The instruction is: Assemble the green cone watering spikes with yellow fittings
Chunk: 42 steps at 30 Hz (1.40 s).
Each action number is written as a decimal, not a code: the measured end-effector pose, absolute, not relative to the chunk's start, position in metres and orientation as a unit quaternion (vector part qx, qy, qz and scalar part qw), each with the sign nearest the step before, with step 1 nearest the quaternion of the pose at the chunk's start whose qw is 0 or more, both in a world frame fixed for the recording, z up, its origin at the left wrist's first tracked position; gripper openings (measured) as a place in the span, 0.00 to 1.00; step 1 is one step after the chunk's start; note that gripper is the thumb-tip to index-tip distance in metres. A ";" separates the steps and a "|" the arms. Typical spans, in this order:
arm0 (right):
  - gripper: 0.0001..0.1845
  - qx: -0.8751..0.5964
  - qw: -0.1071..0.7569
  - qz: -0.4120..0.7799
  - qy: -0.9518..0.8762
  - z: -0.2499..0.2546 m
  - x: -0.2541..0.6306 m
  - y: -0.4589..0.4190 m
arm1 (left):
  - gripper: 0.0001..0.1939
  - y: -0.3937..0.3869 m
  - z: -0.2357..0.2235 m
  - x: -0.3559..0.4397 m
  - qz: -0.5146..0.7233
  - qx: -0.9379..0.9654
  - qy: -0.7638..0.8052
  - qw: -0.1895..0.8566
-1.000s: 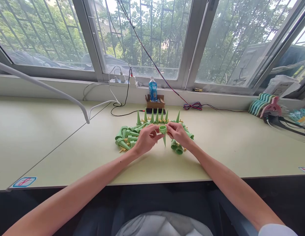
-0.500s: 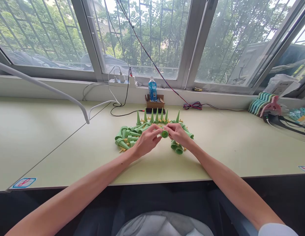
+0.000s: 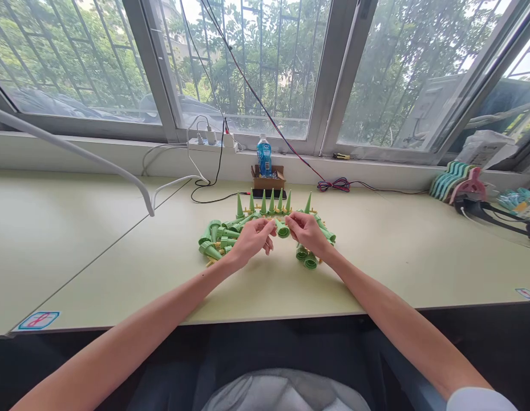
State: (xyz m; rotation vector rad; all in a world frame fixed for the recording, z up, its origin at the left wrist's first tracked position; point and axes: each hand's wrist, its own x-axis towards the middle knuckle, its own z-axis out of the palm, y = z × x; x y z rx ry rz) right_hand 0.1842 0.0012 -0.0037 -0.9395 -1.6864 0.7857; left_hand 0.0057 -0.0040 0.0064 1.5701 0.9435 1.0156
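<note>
Between my hands is a green plant watering spike (image 3: 283, 231), its round, open threaded end tilted toward me. My left hand (image 3: 253, 238) pinches its left side with thumb and forefinger, the other fingers hanging loose. My right hand (image 3: 308, 233) is closed at its right side, and its fingertips partly hide what they grip. Several more green spikes with yellow valves lie in a pile (image 3: 211, 249) by my left hand. Behind my hands a row of spikes (image 3: 263, 202) stands point up. Two more spikes (image 3: 310, 261) lie below my right wrist, open ends toward me.
A small cardboard box (image 3: 268, 178) with a blue-labelled bottle (image 3: 264, 155) stands at the back, a dark phone (image 3: 268, 194) before it. A white curved tube (image 3: 97, 160) hangs at left. Coiled cable (image 3: 334, 184), hangers (image 3: 450, 181) and a black strap (image 3: 491, 212) lie right.
The spike between my hands has tilted and shifted slightly left. My left hand has moved a little left and its lower fingers have loosened. My right hand has hardly moved.
</note>
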 end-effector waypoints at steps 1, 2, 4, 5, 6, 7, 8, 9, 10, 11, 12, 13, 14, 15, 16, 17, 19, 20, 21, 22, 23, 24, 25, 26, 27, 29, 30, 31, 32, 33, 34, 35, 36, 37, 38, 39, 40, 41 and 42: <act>0.21 -0.387 0.504 0.324 -0.701 -0.003 0.184 0.001 | 0.21 -0.004 0.007 0.006 0.394 0.629 0.389 0.545; 0.21 -0.385 0.502 0.324 -0.703 -0.003 0.184 0.000 | 0.23 -0.004 0.008 0.006 0.367 0.611 0.386 0.586; 0.20 -0.383 0.498 0.325 -0.707 -0.003 0.184 -0.001 | 0.22 -0.005 0.008 0.007 0.331 0.580 0.376 0.642; 0.20 -0.383 0.495 0.326 -0.709 -0.003 0.184 -0.001 | 0.21 -0.006 0.007 0.007 0.325 0.567 0.368 0.661; 0.20 -0.384 0.492 0.328 -0.710 -0.003 0.184 -0.001 | 0.20 -0.006 0.007 0.008 0.326 0.557 0.359 0.674; 0.20 -0.384 0.489 0.329 -0.711 -0.003 0.184 -0.001 | 0.19 -0.006 0.006 0.007 0.332 0.551 0.350 0.681; 0.20 -0.384 0.486 0.330 -0.712 -0.003 0.184 -0.002 | 0.19 -0.005 0.005 0.007 0.339 0.551 0.344 0.680; 0.20 -0.383 0.483 0.331 -0.715 -0.003 0.185 -0.002 | 0.19 -0.005 0.004 0.006 0.348 0.556 0.340 0.674; 0.19 -0.380 0.479 0.332 -0.718 -0.002 0.185 -0.002 | 0.18 -0.004 0.004 0.005 0.356 0.564 0.337 0.664; 0.19 -0.377 0.476 0.333 -0.721 -0.002 0.185 -0.003 | 0.18 -0.004 0.003 0.005 0.363 0.576 0.334 0.652; 0.19 -0.374 0.473 0.334 -0.724 -0.002 0.185 -0.003 | 0.19 -0.003 0.003 0.004 0.369 0.588 0.332 0.639; 0.18 -0.372 0.471 0.334 -0.727 -0.001 0.186 -0.003 | 0.19 -0.003 0.003 0.003 0.375 0.599 0.329 0.627; 0.18 -0.370 0.469 0.333 -0.729 -0.001 0.186 -0.003 | 0.19 -0.003 0.003 0.002 0.381 0.608 0.327 0.616; 0.17 -0.369 0.468 0.333 -0.731 -0.001 0.186 -0.003 | 0.19 -0.003 0.003 0.002 0.386 0.617 0.325 0.604; 0.17 -0.368 0.466 0.332 -0.732 -0.001 0.186 -0.003 | 0.19 -0.004 0.003 0.002 0.390 0.628 0.325 0.590; 0.16 -0.367 0.465 0.331 -0.734 -0.001 0.186 -0.003 | 0.19 -0.004 0.003 0.001 0.394 0.640 0.326 0.574; 0.16 -0.364 0.462 0.329 -0.739 -0.001 0.186 -0.003 | 0.18 -0.005 0.004 0.001 0.398 0.668 0.330 0.535; 0.15 -0.363 0.462 0.327 -0.740 -0.001 0.186 -0.003 | 0.18 -0.005 0.004 0.001 0.400 0.681 0.332 0.516; 0.16 -0.362 0.461 0.326 -0.742 -0.001 0.186 -0.003 | 0.18 -0.005 0.004 0.001 0.402 0.692 0.332 0.499; 0.16 -0.362 0.460 0.324 -0.744 -0.001 0.186 -0.003 | 0.17 -0.005 0.004 0.001 0.405 0.700 0.332 0.486; 0.16 -0.362 0.459 0.321 -0.745 -0.001 0.186 -0.003 | 0.17 -0.005 0.003 0.001 0.409 0.706 0.331 0.474; 0.16 -0.363 0.459 0.318 -0.746 -0.001 0.186 -0.003 | 0.16 -0.005 0.002 0.002 0.413 0.711 0.330 0.464; 0.16 -0.365 0.459 0.315 -0.746 -0.001 0.186 -0.003 | 0.16 -0.004 0.001 0.002 0.417 0.716 0.330 0.453; 0.17 -0.365 0.459 0.313 -0.747 -0.002 0.186 -0.003 | 0.16 -0.004 0.000 0.002 0.422 0.720 0.329 0.442; 0.17 -0.366 0.459 0.310 -0.747 -0.002 0.186 -0.003 | 0.15 -0.003 -0.001 0.002 0.427 0.724 0.327 0.431; 0.17 -0.368 0.459 0.307 -0.748 -0.002 0.186 -0.002 | 0.15 -0.002 -0.002 0.002 0.438 0.731 0.321 0.412; 0.17 -0.369 0.459 0.305 -0.749 -0.003 0.186 -0.002 | 0.15 -0.002 -0.003 0.002 0.443 0.735 0.318 0.404; 0.17 -0.369 0.458 0.303 -0.750 -0.003 0.186 -0.002 | 0.15 -0.002 -0.004 0.002 0.446 0.738 0.317 0.396; 0.17 -0.369 0.458 0.302 -0.750 -0.003 0.186 -0.002 | 0.14 -0.002 -0.004 0.001 0.447 0.741 0.316 0.389; 0.17 -0.369 0.457 0.301 -0.751 -0.002 0.186 -0.002 | 0.14 -0.002 -0.005 0.001 0.448 0.744 0.316 0.382; 0.17 -0.368 0.457 0.300 -0.752 -0.002 0.186 -0.002 | 0.13 -0.002 -0.005 0.001 0.448 0.746 0.317 0.377; 0.17 -0.368 0.457 0.300 -0.752 -0.002 0.186 -0.002 | 0.13 -0.002 -0.005 0.001 0.447 0.749 0.318 0.372; 0.17 -0.369 0.456 0.298 -0.753 -0.002 0.186 -0.002 | 0.13 -0.002 -0.005 0.001 0.447 0.751 0.319 0.368; 0.17 -0.371 0.457 0.295 -0.753 -0.002 0.186 -0.002 | 0.12 -0.002 -0.005 0.001 0.446 0.753 0.321 0.362; 0.18 -0.374 0.457 0.290 -0.753 -0.002 0.186 -0.002 | 0.12 -0.002 -0.006 0.001 0.445 0.755 0.323 0.356; 0.18 -0.377 0.457 0.284 -0.754 -0.002 0.185 -0.003 | 0.12 -0.002 -0.006 0.001 0.444 0.757 0.328 0.349; 0.18 -0.380 0.456 0.277 -0.755 -0.002 0.185 -0.003 | 0.11 -0.002 -0.006 0.001 0.444 0.759 0.333 0.341; 0.17 -0.383 0.454 0.272 -0.757 -0.002 0.185 -0.003 | 0.11 -0.001 -0.006 0.001 0.443 0.760 0.340 0.332; 0.17 -0.383 0.451 0.269 -0.760 -0.003 0.184 -0.003 | 0.11 -0.001 -0.006 0.001 0.443 0.761 0.346 0.324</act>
